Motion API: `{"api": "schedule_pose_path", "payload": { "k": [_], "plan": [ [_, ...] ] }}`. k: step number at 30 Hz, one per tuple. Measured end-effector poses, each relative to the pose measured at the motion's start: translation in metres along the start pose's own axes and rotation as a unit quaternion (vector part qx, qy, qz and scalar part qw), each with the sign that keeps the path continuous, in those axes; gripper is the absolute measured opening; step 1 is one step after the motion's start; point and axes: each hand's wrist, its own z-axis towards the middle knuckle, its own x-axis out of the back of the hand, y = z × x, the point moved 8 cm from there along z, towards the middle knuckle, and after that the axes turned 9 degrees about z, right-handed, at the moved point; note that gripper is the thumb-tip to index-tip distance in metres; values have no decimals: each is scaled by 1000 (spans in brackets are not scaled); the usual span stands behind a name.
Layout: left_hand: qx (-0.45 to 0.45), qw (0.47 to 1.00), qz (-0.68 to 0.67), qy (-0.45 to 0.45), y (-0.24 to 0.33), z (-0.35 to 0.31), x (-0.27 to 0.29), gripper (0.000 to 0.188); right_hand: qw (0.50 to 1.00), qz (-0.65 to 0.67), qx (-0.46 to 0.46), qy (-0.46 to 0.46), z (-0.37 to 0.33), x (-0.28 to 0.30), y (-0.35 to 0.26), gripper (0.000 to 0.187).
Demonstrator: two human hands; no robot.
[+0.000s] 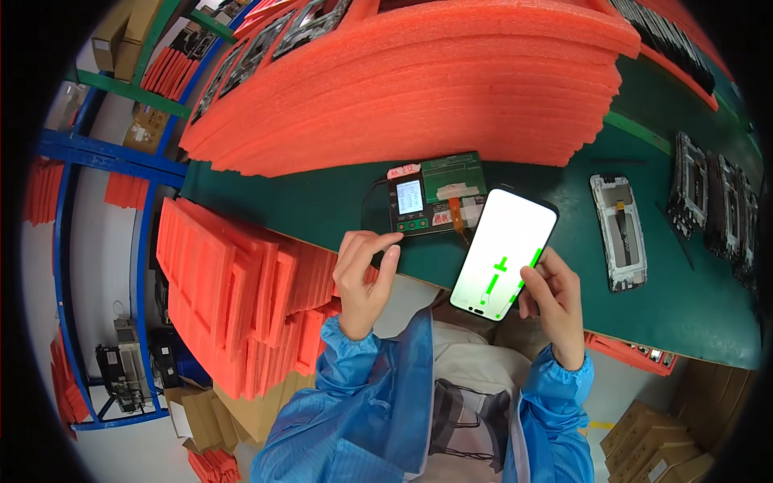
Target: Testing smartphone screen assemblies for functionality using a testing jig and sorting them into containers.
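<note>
On the green bench [306, 217], before stacked red foam trays [403, 105], your right hand [555, 298] grips the lit screen panel [495, 249] by its lower right edge, thumb over the face; the panel extends up and left from that hand. Your left hand [362, 274] is empty, fingers loosely bent, index fingertip just beside the tester [409, 197]; I can't tell whether they touch.

I count one lit phone screen [497, 241] and one tester [417, 230] (with one display [409, 196]).
</note>
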Motion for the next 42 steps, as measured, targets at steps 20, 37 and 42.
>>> {"api": "schedule_pose_path", "payload": {
  "k": [20, 37, 42],
  "plan": [
    [-48, 998, 21, -37, 21, 6, 6, 13, 901, -272, 334, -45, -35, -34, -60, 18],
    [-292, 918, 65, -262, 87, 18, -63, 15, 906, -327, 258, -75, -34, -21, -14, 27],
    [-304, 908, 93, -272, 89, 19, -69, 14, 902, -328, 270, -78, -35, -21, -15, 28]
  ]
}}
